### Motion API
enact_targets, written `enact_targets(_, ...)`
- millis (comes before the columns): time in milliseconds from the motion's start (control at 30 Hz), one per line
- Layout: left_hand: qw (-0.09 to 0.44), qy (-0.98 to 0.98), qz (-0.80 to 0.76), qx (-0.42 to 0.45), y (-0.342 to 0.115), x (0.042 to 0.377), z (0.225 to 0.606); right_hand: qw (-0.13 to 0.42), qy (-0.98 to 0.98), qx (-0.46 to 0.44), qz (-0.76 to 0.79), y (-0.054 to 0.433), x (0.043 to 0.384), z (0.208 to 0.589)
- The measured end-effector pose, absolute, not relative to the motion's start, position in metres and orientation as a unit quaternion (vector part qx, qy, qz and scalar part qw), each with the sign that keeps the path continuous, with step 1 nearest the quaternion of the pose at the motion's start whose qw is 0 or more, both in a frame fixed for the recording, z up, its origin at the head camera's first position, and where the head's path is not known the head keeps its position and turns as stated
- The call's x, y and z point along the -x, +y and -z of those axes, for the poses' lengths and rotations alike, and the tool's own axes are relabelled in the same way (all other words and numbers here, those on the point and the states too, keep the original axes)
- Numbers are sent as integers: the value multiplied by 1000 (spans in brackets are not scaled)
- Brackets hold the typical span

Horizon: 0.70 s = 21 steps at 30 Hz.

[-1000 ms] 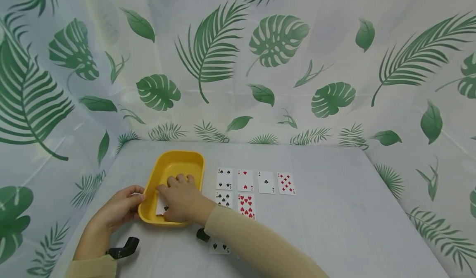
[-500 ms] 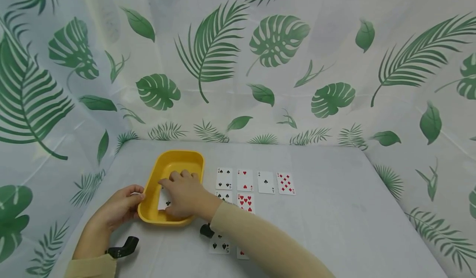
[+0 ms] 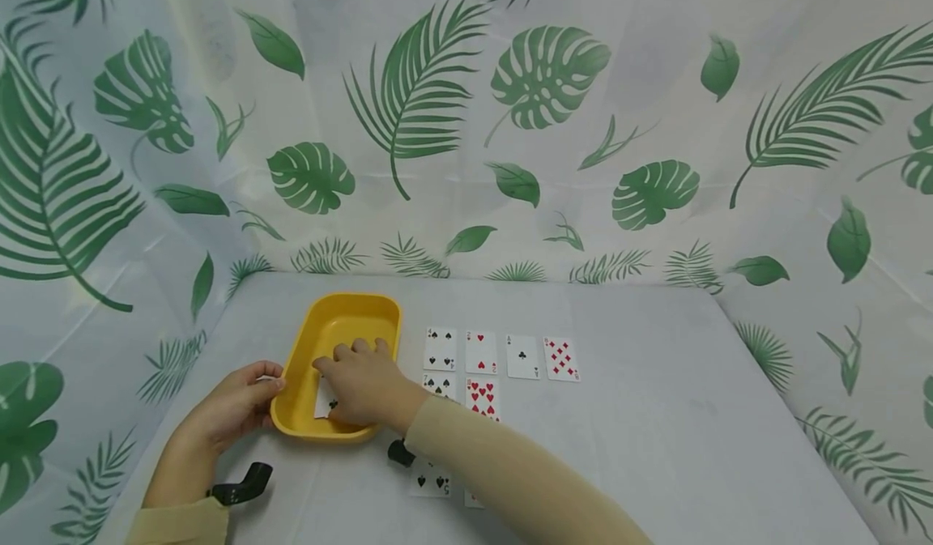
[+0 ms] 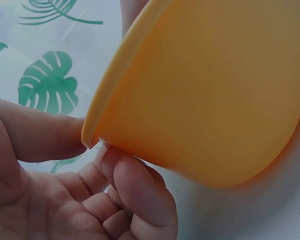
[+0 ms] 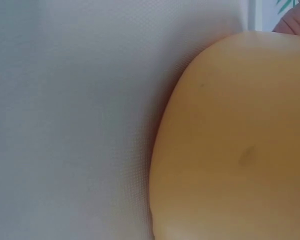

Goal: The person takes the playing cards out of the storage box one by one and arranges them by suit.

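A yellow tray [image 3: 291,423] sits on the left part of the table. My left hand [image 3: 236,403] pinches its left rim; in the left wrist view the thumb [image 4: 50,137] is above the rim and curled fingers are below. My right hand [image 3: 364,383] reaches into the tray with bent fingers over a white playing card [image 3: 322,403] marked with black clubs, apparently holding it. Most of that card is hidden under the hand. The right wrist view shows mainly the tray's outer wall [image 5: 235,140], not the grip.
Face-up cards lie in rows right of the tray: a four of spades [image 3: 440,349], a two of hearts [image 3: 480,353], an ace of clubs [image 3: 521,357], an eight of diamonds [image 3: 561,359] and more. My right sleeve [image 3: 510,464] covers some lower ones. A leaf-print curtain [image 3: 437,108] stands behind.
My right hand and the card under it have shifted slightly right and up inside the tray, then hardly moved. The left hand and tray stay in place.
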<state>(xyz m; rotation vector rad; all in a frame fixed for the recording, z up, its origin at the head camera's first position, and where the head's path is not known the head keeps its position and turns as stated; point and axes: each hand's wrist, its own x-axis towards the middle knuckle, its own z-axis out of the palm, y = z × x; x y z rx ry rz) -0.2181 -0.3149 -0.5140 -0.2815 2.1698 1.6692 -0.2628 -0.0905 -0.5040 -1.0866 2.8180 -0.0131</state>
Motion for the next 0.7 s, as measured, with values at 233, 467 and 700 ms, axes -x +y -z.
enact_targets(233,194,773,-595,101,-314,217,511,53,932,358,5,-97,265,509)
enact_targets(467,198,773,-593,107,-315,218,512,62,930,361,30,-109,266,516)
enact_targets(700,199,772,-596,99,-316,218,513,67,928,365,40,-109,263,511)
